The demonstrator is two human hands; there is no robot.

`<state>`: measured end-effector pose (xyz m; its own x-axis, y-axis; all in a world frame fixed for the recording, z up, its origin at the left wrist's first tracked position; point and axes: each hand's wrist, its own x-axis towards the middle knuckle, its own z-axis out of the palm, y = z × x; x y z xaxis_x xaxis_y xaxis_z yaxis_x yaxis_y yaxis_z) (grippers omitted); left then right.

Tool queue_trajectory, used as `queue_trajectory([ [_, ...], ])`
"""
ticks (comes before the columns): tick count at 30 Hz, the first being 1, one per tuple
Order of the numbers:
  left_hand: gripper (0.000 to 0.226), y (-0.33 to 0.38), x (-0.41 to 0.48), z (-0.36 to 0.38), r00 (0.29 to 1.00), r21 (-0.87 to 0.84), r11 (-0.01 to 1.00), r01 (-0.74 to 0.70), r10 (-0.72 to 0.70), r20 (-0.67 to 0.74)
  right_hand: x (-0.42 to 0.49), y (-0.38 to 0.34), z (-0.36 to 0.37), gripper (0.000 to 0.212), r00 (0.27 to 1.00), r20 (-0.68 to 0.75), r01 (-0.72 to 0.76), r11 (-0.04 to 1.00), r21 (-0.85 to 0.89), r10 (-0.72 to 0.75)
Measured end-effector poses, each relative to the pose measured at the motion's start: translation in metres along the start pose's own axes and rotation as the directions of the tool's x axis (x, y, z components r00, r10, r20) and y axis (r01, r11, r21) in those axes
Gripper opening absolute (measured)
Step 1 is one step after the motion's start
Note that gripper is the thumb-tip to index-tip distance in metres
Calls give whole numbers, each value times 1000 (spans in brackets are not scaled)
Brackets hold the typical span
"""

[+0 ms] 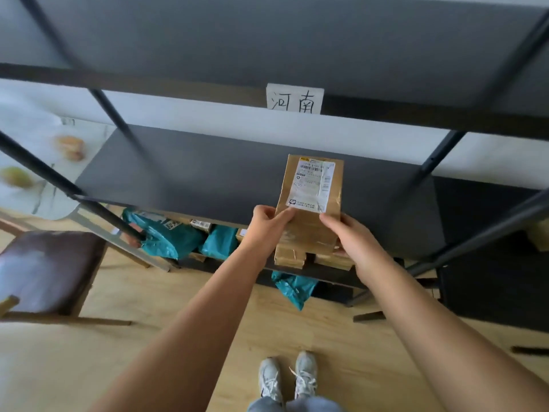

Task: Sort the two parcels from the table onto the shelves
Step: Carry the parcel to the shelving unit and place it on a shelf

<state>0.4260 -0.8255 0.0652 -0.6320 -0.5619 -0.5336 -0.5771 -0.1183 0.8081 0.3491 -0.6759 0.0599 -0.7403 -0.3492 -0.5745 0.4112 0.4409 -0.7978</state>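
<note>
A brown cardboard parcel point(309, 200) with a white shipping label lies flat on the dark middle shelf point(193, 176), its near end overhanging the shelf's front edge. My left hand point(267, 224) grips the parcel's near left corner. My right hand point(353, 236) grips its near right corner. Above it, a white paper tag point(294, 98) with handwritten characters hangs on the upper shelf's front rail. The second parcel and the table cannot be told in this view.
The lower shelf holds teal mailer bags point(166, 236) and small cardboard boxes point(332, 260); another teal bag point(292, 288) hangs below. A wooden chair point(44, 272) stands at the left. Black shelf posts point(439, 156) frame the opening. The wooden floor point(178, 298) and my shoes lie below.
</note>
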Motion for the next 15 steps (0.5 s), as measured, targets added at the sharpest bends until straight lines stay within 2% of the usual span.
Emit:
queue_trajectory([
  [6, 49, 31, 46, -1, 998, 125, 991, -36, 29, 57, 40, -29, 2, 49, 998, -47, 27, 999, -39, -29],
  [10, 41, 34, 69, 2, 995, 220, 974, -47, 26, 96, 55, -30, 4, 52, 996, -86, 14, 1000, 2, -14],
  [15, 39, 28, 75, 4, 995, 231, 971, -65, 47, 86, 58, -27, 14, 60, 990, -137, 16, 1000, -12, -17],
])
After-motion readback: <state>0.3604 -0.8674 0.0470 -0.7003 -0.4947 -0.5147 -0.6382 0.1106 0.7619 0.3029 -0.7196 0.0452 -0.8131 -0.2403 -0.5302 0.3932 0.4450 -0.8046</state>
